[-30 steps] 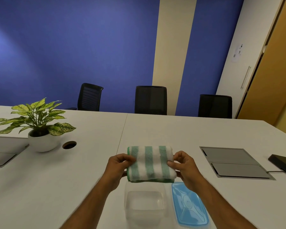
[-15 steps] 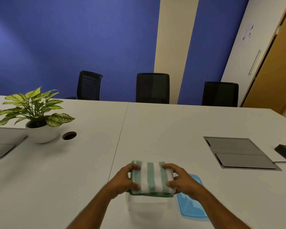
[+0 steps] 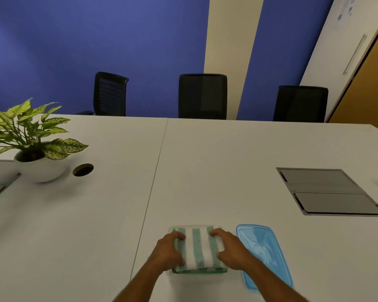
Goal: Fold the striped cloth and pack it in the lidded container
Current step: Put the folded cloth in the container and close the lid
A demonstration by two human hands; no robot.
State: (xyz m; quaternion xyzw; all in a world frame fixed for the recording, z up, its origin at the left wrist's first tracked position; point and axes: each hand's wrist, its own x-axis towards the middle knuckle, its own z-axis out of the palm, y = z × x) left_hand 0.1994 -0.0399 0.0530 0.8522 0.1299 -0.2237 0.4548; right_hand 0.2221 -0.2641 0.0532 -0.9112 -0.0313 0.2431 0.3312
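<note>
And down it goes: the folded green-and-white striped cloth [image 3: 198,249] now sits in the clear plastic lidded container [image 3: 171,231], where half a second ago it was only just touching the rim and a second ago it was held well above. The container's transparent wall shows as a faint outline around the cloth's far and near edges; how deep the cloth has settled, I cannot tell.

The left hand [image 3: 169,251] is on the cloth's left edge, its fingers [image 3: 179,236] curled over the top and closed against the fabric. The right hand [image 3: 230,250] mirrors it on the right edge, fingers [image 3: 216,233] bent down and clamped on the cloth. Both hands have dropped lower and nearer to the body than before, and the cloth looks flatter between them.

Just right of the container lies the translucent blue rectangular lid [image 3: 264,253], flat on the white counter [image 3: 205,171], partly crossed by the right forearm. More of the lid shows than half a second ago.

Far left of the container stands the leafy green plant in a round white pot [image 3: 34,147], with a round cable hole [image 3: 83,170] beside it. Far right of the container is a grey flap panel [image 3: 327,190] set into the counter. Beyond it all, three black chairs [image 3: 202,95] line the blue wall.
</note>
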